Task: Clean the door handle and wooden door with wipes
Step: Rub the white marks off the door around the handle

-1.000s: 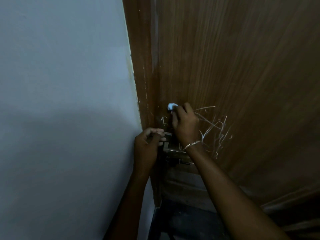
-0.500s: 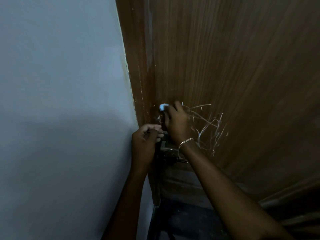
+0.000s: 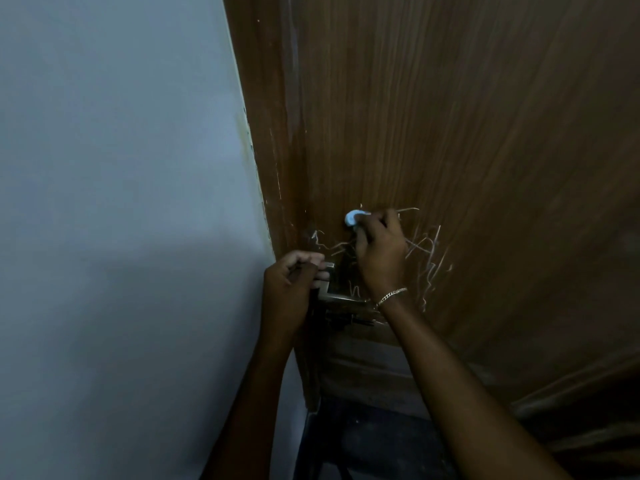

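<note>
Your right hand (image 3: 381, 252) has shifted its pinched wipe (image 3: 353, 218) rightward; your left hand (image 3: 289, 284) grips the door handle (image 3: 341, 297); most scribbles (image 3: 429, 258) remain.

wooden door (image 3: 450, 133) | door handle (image 3: 337, 296) mounted | white scribbles (image 3: 429, 258) beside it

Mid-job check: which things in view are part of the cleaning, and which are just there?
In the job: wipe, pinched by the right hand against the wooden door; white scribble marks; door handle, gripped by the left hand.
Just there: grey wall; bracelet on the right wrist; dark floor.
</note>
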The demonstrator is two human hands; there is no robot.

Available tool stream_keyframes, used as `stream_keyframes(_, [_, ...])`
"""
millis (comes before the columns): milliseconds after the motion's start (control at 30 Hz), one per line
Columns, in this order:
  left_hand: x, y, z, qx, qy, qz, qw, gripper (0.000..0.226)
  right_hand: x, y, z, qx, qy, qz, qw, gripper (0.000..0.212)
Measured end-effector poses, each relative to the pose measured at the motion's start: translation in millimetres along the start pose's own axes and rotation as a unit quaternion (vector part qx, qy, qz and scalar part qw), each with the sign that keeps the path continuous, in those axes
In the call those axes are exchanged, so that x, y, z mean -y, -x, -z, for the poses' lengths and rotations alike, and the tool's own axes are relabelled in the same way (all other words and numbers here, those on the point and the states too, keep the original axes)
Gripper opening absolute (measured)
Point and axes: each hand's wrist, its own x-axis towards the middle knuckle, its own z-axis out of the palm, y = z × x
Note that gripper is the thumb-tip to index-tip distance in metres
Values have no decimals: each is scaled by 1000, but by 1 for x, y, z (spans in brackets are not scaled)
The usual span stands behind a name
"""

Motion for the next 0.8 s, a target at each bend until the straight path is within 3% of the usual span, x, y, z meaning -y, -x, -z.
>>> stream_keyframes(67, [0, 0, -1, 3, -3, -1, 1000, 18, 7, -12, -1, -16, -16, 8, 1000, 16])
stream_keyframes(233, [-1, -2, -6, 14, -6, -3, 1000, 17, 4, 0, -6, 28, 29, 34, 999, 15])
stream_keyframes(400, [2, 0, -10, 10, -6, 11, 1000, 17, -4, -12, 13, -41, 7, 18, 999, 19])
stream_keyframes(567, [1, 0, -18, 24, -12, 2, 1000, 18, -4, 7, 5, 52, 67, 56, 995, 24])
stream_keyframes(700, [4, 2, -14, 23, -15, 0, 1000, 18, -18, 8, 19, -25, 29, 14, 999, 17])
stream_keyframes(800, [7, 4, -14, 21, -22, 11, 999, 18, -8, -2, 15, -22, 41, 39, 998, 18])
